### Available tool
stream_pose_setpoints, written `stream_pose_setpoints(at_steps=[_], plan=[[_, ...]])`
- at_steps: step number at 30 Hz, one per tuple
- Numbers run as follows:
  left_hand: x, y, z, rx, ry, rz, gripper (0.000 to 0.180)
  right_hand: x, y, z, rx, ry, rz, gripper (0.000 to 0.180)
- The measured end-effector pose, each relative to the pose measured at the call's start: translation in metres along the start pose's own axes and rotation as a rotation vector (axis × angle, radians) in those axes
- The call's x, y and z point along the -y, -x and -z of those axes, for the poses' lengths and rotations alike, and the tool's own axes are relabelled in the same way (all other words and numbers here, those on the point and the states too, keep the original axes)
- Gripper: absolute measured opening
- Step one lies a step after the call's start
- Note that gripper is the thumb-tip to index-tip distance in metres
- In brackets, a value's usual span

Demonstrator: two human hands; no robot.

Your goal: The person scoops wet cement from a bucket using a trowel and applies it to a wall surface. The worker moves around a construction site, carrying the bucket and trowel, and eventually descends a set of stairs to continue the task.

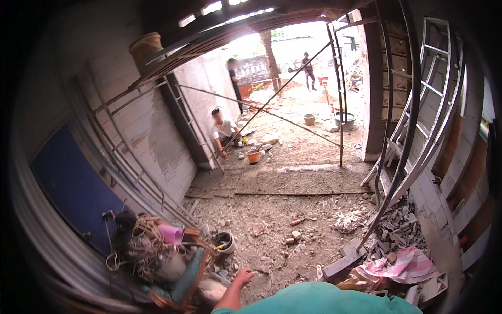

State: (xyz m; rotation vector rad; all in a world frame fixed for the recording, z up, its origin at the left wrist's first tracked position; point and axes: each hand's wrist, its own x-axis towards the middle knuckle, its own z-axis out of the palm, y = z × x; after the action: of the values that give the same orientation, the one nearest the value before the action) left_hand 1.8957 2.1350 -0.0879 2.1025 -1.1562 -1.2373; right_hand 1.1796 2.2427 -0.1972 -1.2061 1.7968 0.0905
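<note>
Door: blue [73, 178], closing off the left edge.
Chair: teal and wood [189, 277], heaped with rope [146, 238], crowding the floor on that side.
Bucket: pale-walled [230, 249], near the chair, just beyond the left hand.
Left hand: low [243, 276], forearm rising from the lower edge, fingers seemingly curled; cannot tell whether its grip is together or clamped on something.
Floor: littered but walkable [282, 240], running forward to a wide opening.
Scaffold: crossed braces [293, 81] barring that opening.
Rubble: heaped [400, 230] along the right wall, behind pink-striped cloth [400, 264].
Ladder: leaning [432, 86], narrowing the right edge.
Right hand: out of view; grip cannot be told.
</note>
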Motion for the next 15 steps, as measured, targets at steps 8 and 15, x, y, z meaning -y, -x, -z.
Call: stream_pose_setpoints(at_steps=[8, 15], plan=[[-0.132, -0.133, 0.094, -0.035, -0.089, -0.120, 0.031, 0.088, 0.022, 0.007, -0.099, -0.268, -0.048, 0.045], [-0.279, -0.216, 0.037, 0.223, -0.008, -0.276, 0.031, 0.117, -0.053, 0.047, -0.169, -0.362, -0.118, 0.041]])
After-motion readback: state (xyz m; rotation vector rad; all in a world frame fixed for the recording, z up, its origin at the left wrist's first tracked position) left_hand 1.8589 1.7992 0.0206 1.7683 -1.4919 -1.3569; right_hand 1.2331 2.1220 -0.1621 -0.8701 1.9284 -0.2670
